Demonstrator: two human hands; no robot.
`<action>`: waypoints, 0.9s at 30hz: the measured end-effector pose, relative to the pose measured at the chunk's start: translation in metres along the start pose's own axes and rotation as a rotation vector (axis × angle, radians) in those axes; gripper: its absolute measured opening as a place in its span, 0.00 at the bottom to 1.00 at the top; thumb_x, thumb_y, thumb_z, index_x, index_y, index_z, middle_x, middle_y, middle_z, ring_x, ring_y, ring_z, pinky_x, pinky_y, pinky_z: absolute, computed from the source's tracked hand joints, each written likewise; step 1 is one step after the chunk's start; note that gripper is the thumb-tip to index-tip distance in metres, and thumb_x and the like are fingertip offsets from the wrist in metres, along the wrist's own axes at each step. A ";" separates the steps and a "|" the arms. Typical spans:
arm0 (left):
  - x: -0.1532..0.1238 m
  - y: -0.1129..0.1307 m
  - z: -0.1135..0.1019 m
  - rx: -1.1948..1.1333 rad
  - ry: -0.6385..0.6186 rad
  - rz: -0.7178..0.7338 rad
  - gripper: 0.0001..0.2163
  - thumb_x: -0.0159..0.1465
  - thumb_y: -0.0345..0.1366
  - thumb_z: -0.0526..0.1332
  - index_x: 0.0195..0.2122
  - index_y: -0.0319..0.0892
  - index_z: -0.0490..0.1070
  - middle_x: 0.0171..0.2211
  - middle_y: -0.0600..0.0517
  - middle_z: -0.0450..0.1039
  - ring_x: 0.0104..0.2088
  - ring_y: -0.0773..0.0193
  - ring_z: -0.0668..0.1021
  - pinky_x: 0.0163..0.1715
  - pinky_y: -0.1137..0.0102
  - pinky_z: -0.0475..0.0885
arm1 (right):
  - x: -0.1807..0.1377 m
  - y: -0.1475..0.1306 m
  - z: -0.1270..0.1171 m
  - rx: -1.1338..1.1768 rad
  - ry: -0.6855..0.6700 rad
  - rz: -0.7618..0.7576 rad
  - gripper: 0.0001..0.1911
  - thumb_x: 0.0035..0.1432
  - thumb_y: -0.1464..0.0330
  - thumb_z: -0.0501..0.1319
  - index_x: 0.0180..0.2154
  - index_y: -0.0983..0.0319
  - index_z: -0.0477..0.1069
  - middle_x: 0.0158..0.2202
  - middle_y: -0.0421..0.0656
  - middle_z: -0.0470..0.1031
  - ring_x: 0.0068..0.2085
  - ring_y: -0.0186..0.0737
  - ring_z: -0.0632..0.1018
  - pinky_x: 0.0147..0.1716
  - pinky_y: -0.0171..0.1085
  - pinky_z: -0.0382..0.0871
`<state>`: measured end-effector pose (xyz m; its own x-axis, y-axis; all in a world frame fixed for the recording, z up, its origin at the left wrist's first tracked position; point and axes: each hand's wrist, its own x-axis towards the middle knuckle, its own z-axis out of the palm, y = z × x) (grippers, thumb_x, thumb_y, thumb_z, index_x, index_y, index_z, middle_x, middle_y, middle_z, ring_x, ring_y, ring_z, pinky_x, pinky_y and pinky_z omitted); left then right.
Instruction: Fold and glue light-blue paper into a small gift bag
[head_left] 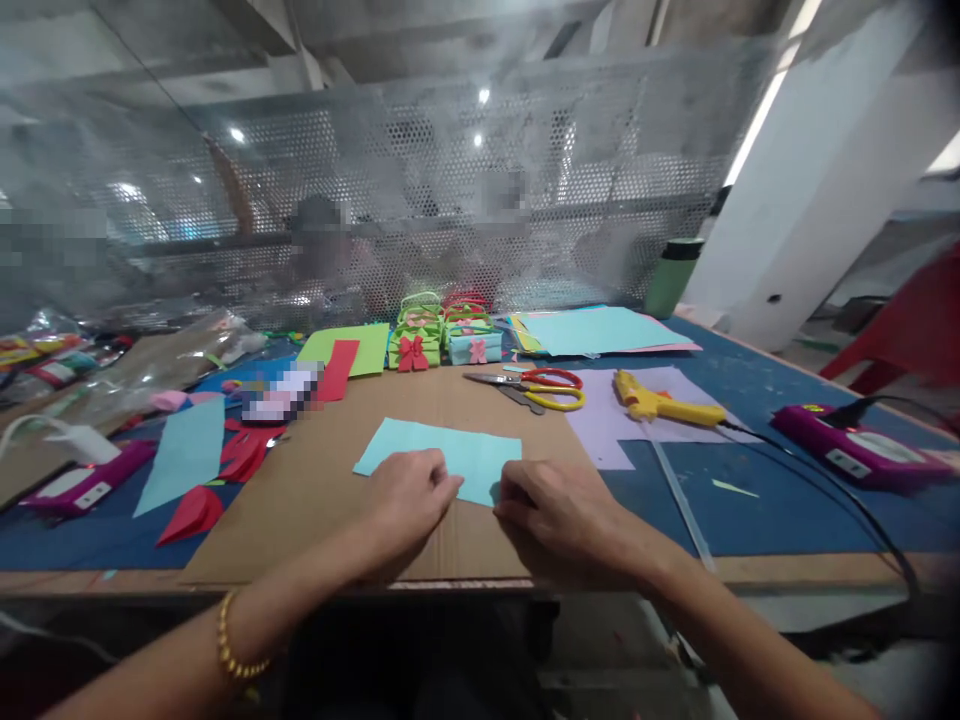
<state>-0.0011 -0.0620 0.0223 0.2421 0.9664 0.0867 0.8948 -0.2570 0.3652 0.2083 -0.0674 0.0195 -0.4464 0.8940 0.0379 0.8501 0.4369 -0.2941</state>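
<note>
Crosswise on the cardboard (300, 500) lay the sheet (480, 455), long axis left to right, mostly beyond the curled fingers: left hand (411, 500) by its near edge, right hand (562, 500) by its right end; gripping, I couldn't tell.

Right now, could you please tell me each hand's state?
Left hand: curled closed, over the light-blue sheet; grip unclear.
Right hand: curled closed, at the sheet's right end; grip unclear.
</note>
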 end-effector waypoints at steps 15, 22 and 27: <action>0.023 0.010 -0.010 0.033 -0.363 -0.167 0.12 0.53 0.44 0.62 0.20 0.44 0.63 0.19 0.57 0.62 0.23 0.66 0.65 0.23 0.70 0.55 | 0.000 0.006 0.015 -0.085 0.102 -0.097 0.09 0.64 0.67 0.55 0.31 0.61 0.68 0.28 0.43 0.75 0.27 0.35 0.69 0.25 0.38 0.44; 0.030 -0.005 -0.011 -0.001 -0.379 -0.171 0.12 0.51 0.40 0.63 0.18 0.43 0.61 0.17 0.59 0.57 0.22 0.68 0.62 0.22 0.70 0.52 | 0.002 0.010 0.019 -0.070 0.090 -0.092 0.10 0.65 0.66 0.54 0.31 0.61 0.67 0.27 0.42 0.73 0.25 0.34 0.67 0.25 0.39 0.43; 0.029 -0.023 -0.019 -0.036 -0.387 -0.188 0.11 0.52 0.40 0.63 0.20 0.42 0.62 0.18 0.59 0.57 0.22 0.68 0.61 0.22 0.70 0.52 | 0.003 0.009 0.017 -0.078 0.067 -0.090 0.10 0.65 0.66 0.53 0.31 0.60 0.67 0.28 0.43 0.73 0.27 0.36 0.69 0.25 0.39 0.43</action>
<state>-0.0214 -0.0283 0.0339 0.2047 0.9192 -0.3364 0.9250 -0.0692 0.3736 0.2104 -0.0625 0.0003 -0.5040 0.8545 0.1255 0.8280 0.5194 -0.2112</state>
